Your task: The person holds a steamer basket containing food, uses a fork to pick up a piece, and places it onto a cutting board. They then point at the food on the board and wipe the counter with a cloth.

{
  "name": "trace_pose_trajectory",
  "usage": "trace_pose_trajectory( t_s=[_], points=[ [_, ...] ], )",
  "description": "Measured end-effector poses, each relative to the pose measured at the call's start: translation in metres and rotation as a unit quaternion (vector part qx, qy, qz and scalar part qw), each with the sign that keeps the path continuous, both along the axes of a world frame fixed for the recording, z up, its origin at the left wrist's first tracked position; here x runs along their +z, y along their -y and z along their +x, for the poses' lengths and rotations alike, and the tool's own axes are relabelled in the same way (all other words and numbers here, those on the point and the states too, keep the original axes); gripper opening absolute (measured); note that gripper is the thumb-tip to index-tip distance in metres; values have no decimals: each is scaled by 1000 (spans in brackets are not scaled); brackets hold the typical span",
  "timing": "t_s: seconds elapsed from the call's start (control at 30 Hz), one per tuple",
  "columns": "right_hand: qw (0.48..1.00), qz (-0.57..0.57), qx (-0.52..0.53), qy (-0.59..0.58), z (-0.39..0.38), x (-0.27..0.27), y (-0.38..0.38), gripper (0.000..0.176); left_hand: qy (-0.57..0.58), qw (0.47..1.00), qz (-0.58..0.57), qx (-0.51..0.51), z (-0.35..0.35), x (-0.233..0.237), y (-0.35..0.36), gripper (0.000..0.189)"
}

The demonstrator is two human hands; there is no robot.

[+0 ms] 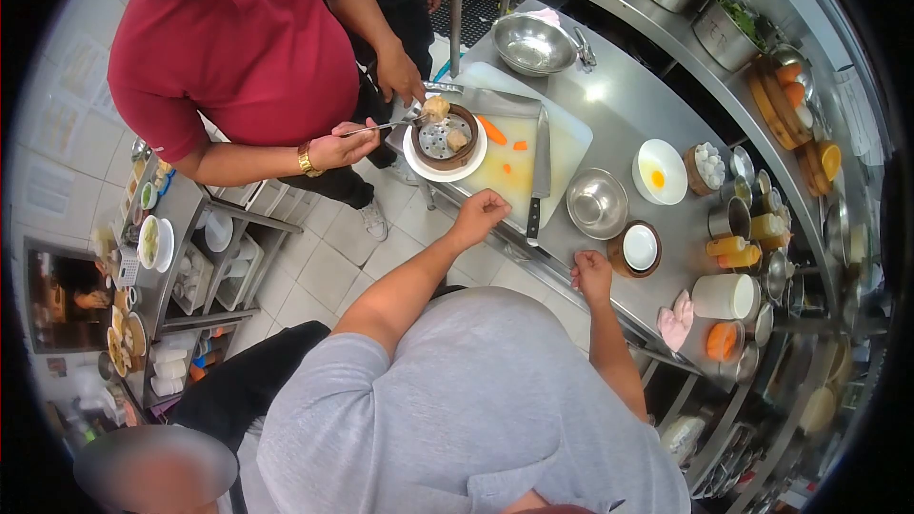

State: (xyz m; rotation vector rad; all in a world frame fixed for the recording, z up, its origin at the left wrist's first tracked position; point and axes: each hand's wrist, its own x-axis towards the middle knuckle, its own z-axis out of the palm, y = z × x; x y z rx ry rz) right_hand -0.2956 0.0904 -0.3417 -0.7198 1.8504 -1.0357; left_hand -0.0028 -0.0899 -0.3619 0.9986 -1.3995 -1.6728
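Note:
My left hand is curled over the near edge of the white cutting board, with nothing visible in its fingers. My right hand hangs at the table edge, fingers folded in, beside a wooden steamer holding a small white dish. Between my hands a knife with a black handle lies on the board and overhangs its edge. Carrot pieces lie on the board near a bamboo steamer on a white plate. A dumpling sits inside the steamer.
A co-worker in a red shirt holds a metal utensil at another dumpling over the steamer's rim. Metal bowls, a white bowl with egg, squeeze bottles and a pink cloth stand to the right.

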Motion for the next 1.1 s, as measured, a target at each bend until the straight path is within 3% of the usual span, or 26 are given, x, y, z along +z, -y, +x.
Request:
trace_pose_trajectory(
  t_s=[0.57, 0.7, 0.77, 0.9, 0.97, 1.03, 1.1],
  points=[
    [1000, 2, -3, 0, 1, 5, 0, 28, 6, 1000, -19, 5, -1, -1, -2, 14],
    [1000, -4, -3, 7, -1, -1, 0, 27, 50, 996, -73, 32, 21, 57, -17, 13],
    [1000, 2, -10, 7, -1, 0, 0, 26, -24, 992, -53, 107, 42, 75, -18, 13],
    [1000, 1, -8, 2, -1, -2, 1, 25, 128, 977, -19, 167, 95, 210, -2, 19],
    [1000, -6, -3, 7, -3, -7, 2, 25, 234, 943, -179, 155, 125, 244, 42, 27],
    [1000, 10, 1, 15, -4, -2, 3, 25, 152, 942, -249, 167, 134, 289, 83, 27],
    [1000, 18, 7, 21, -3, -2, 8, 25, 294, 890, -327, 122, 150, 306, 114, 29]
  ],
)
